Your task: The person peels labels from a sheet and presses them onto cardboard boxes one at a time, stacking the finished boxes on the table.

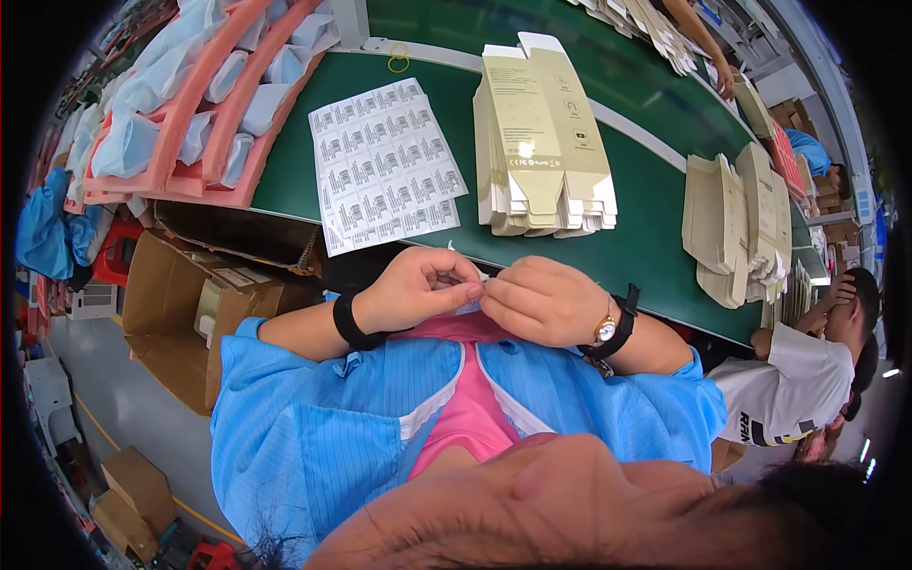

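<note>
Right up at our chest, just off the near edge of the green table [646,256], our left hand [418,282] and right hand [546,302] meet fingertip to fingertip. Both sets of fingers are drawn in like a pinch, with a small pale scrap [484,276] peeking out between them. Honestly, we can't tell which hand grips it, or how firmly. Held this close, it's probably easier to see and work with two hands.

Just past our left hand are the label sheets [385,161], overlapping, a bit skewed and poking over the edge. They're white, with neat rows of small black print and square codes. Our guess is they're parked there for quick reach.

Next to them, just beyond our right hand, sits a stack of flattened cartons [546,119]: pale gold, a bit glossy, small icons on top, white flaps fanned toward us. Lying flat probably keeps the pile compact. Off to the right there's another carton pile [736,228], messier.

Farther left, a pink foam tray [266,76] keeps bluish wrapped pieces in separate slots, presumably so they don't knock together.
</note>
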The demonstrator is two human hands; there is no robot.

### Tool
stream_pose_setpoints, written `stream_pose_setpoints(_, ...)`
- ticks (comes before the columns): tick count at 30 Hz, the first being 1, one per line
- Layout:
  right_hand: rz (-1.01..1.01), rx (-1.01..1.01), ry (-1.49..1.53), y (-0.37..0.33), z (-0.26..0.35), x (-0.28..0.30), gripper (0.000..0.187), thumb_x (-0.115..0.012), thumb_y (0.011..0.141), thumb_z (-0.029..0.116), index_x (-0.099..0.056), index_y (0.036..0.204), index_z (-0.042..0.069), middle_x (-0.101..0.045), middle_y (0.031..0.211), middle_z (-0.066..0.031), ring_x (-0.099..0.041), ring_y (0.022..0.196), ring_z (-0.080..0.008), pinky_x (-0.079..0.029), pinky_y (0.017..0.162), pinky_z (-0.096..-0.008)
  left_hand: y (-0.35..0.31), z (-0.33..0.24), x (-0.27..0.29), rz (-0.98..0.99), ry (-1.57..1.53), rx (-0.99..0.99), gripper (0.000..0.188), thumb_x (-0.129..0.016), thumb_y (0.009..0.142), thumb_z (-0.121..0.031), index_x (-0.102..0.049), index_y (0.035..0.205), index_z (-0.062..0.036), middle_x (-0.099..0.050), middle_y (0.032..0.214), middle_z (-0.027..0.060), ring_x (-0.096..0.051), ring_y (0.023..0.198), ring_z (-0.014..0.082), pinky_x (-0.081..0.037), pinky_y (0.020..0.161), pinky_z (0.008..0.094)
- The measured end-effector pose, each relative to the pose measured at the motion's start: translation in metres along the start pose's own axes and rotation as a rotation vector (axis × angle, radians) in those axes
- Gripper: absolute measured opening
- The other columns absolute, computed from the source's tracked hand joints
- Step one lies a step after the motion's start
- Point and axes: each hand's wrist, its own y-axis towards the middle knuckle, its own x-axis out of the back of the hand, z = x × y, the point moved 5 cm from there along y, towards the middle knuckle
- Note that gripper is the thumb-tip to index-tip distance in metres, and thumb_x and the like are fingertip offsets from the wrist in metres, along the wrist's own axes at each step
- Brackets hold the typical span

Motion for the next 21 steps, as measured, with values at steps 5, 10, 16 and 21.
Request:
stream_pose_setpoints(5,0.006,0.05,-0.003,0.017,0.005,0.008,0.021,-0.059,0.061,0.007,-0.058,0.081,0.001,-0.056,0.085,-0.0099,-0.056,0.073,-0.0216,-0.048,0.065,-0.0308,-0.002,0.014,0.023,-0.159,-0.049,-0.006,0.009,-0.058,0.081,-0.006,-0.057,0.086,0.0013,-0.058,0.08,0.0024,-0.053,0.07,0.0048,-0.043,0.063,0.0178)
stream_pose_setpoints(10,-0.006,-0.093,0.249,0.019,-0.016,0.043,0.017,-0.063,0.063,0.005,-0.058,0.079,0.003,-0.055,0.082,-0.0086,-0.056,0.073,-0.0218,-0.047,0.067,-0.0302,-0.007,0.017,0.037,-0.182,-0.157,-0.008,0.009,-0.059,0.081,-0.007,-0.056,0.085,0.0012,-0.057,0.08,0.0019,-0.052,0.069,0.0043,-0.042,0.062,0.0174)
stream_pose_setpoints(16,-0.306,-0.943,0.604,0.009,-0.118,0.071,0.011,-0.063,0.076,0.005,-0.054,0.082,0.004,-0.055,0.079,-0.0013,-0.052,0.07,-0.0092,-0.043,0.062,-0.0216,-0.012,0.02,0.034,-0.135,-0.191,0.011,0.009,-0.059,0.081,-0.007,-0.056,0.085,0.0006,-0.057,0.08,0.0012,-0.05,0.069,0.0034,-0.041,0.062,0.0165)
stream_pose_setpoints(21,-0.268,-1.136,0.809,-0.005,-0.181,0.038,0.011,-0.063,0.078,0.009,-0.054,0.081,0.003,-0.054,0.074,0.0018,-0.047,0.061,-0.0046,-0.041,0.058,-0.0172,-0.014,0.023,0.035,-0.126,-0.172,0.015,0.008,-0.06,0.08,-0.005,-0.057,0.085,-0.0001,-0.057,0.079,0.0009,-0.05,0.067,0.0028,-0.041,0.06,0.0163)
